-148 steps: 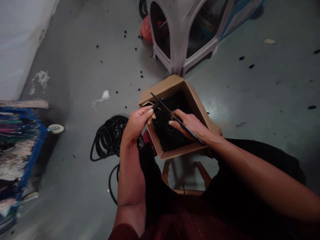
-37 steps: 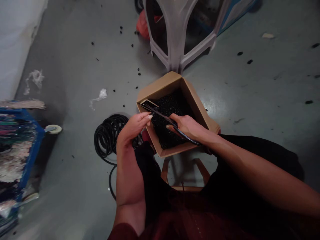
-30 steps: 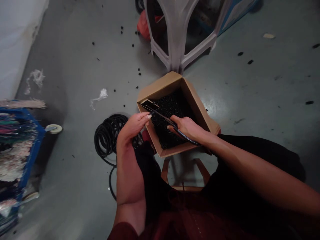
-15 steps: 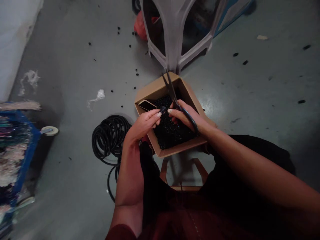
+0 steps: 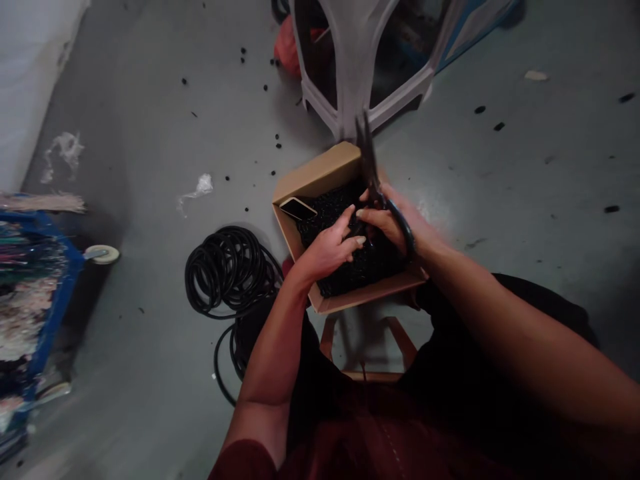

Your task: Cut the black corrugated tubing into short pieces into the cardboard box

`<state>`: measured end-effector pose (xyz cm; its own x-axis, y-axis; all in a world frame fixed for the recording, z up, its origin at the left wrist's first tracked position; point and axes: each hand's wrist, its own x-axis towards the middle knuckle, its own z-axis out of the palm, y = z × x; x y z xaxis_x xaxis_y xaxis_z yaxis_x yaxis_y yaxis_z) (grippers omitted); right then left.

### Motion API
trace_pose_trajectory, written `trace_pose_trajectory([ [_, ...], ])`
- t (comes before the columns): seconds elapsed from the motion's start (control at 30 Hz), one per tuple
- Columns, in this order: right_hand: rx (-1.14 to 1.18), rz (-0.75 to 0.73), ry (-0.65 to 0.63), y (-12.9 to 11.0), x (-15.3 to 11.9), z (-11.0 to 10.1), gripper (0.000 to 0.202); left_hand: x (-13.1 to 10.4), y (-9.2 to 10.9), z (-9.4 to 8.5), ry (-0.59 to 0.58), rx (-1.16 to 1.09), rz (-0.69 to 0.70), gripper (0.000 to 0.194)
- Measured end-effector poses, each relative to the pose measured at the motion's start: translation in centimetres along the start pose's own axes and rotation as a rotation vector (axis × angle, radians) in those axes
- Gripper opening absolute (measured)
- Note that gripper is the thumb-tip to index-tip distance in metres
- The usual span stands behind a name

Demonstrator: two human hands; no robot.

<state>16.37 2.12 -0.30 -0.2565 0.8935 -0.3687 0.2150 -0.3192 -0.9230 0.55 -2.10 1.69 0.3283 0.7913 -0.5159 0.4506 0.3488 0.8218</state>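
A pair of dark scissors (image 5: 370,160) is in my right hand (image 5: 395,217), blades pointing away from me and slightly parted, the handle loop lying along the hand. My left hand (image 5: 327,252) reaches over the open cardboard box (image 5: 320,168), thumb and fingers spread, with nothing visible in its grasp. Its fingertips come close to the right hand's thumb. Small black pieces (image 5: 333,200) fill the box below both hands; their exact kind is too dark to make out. A dark flat rectangle with a light edge (image 5: 299,209), perhaps a phone, rests in the box's left corner.
Coiled black tubing (image 5: 225,270) lies on the floor left of the box. Beyond the box stands a grey plastic stool (image 5: 350,73), with a red bag (image 5: 287,50) beside it. A blue wheeled bin (image 5: 55,293) is far left. Black bits dot the floor.
My left hand has opened and moved right; the small black ribbed piece between its fingers is no longer visible there. The right hand and scissors have shifted right.
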Motion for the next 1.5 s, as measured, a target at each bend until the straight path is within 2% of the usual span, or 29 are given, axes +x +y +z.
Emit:
trace_pose_trajectory([
  [0.07, 0.032, -0.012, 0.082, -0.1, 0.3, -0.5, 0.028, 0.0, -0.1, -0.1, 0.043, 0.028, 0.025, 0.065],
  [0.17, 0.195, -0.005, 0.186, 0.0, 0.8, -0.8, 0.028, -0.1, 0.4, -0.5, 0.140, 0.132, 0.069, 0.041],
  [0.3, 0.301, 0.026, 0.188, 0.0, 1.1, -0.1, 0.033, -0.8, 1.6, -1.2, 0.293, 0.344, 0.113, 0.024],
  [0.37, 0.339, 0.037, 0.180, -0.3, 1.1, 0.3, 0.035, -1.2, 2.1, -1.5, 0.327, 0.419, 0.124, 0.023],
  [0.5, 0.459, 0.074, 0.149, -1.3, 0.8, 1.0, 0.036, -1.9, 2.6, -1.9, 0.317, 0.493, 0.160, 0.018],
  [0.6, 0.434, 0.067, 0.145, -1.7, 0.3, 1.3, 0.032, -2.3, 2.6, -2.1, 0.328, 0.570, 0.166, 0.022],
  [0.87, 0.334, 0.001, 0.214, 0.0, -1.9, 2.3, 0.030, -3.6, 1.9, -1.8, 0.401, 0.827, 0.153, 0.029],
  [1.07, 0.381, -0.040, 0.222, -2.4, -2.3, 2.1, 0.027, -3.7, 2.9, -2.2, 0.527, 0.731, 0.132, 0.028],
  [1.2, 0.485, -0.024, 0.202, -3.7, -1.8, 1.9, 0.027, -3.3, 4.0, -2.8, 0.532, 0.686, 0.191, 0.024],
  [1.33, 0.582, -0.007, 0.219, -3.6, -1.3, 1.5, 0.032, -2.4, 4.9, -3.0, 0.477, 0.705, 0.185, 0.026],
  [1.5, 0.465, -0.036, 0.275, -3.0, -1.0, 0.7, 0.035, -0.9, 5.9, -2.6, 0.388, 0.744, 0.150, 0.027],
])
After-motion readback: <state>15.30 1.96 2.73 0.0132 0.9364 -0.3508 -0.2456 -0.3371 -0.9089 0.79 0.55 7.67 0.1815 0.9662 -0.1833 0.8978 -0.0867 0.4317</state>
